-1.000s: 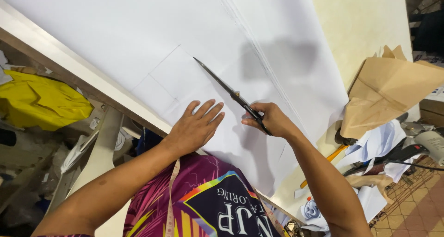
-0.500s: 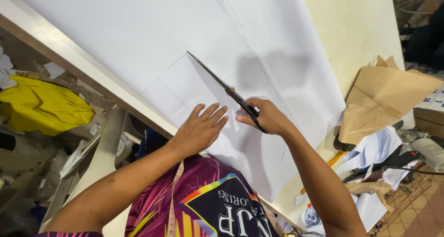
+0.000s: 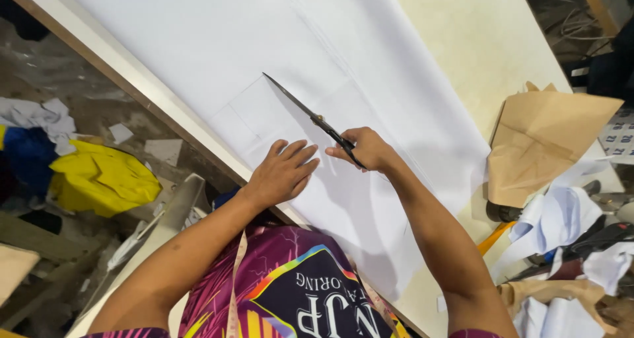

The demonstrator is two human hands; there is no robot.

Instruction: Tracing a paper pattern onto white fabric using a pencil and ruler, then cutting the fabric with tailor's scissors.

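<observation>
Right now the right hand [image 3: 366,148] grips the handles of the scissors [image 3: 310,117], fingers closed through the loops, while the left hand [image 3: 282,173] lies flat and spread, holding nothing, pressing the white fabric [image 3: 198,41] down just beside the right hand. From the grip the blades run up and to the left, away from the body, their long axis on a diagonal across the cloth with the tip lying near faint drawn lines on the fabric. The right hand is on the tool; the left sits just below and to the left of the blades, apart from them. The fabric covers most of the table [image 3: 475,41], whose pale top shows to the right. Against the earlier frames, both hands keep the same grip and spread, and the scissors hold the same slant, only slightly shifted.
</observation>
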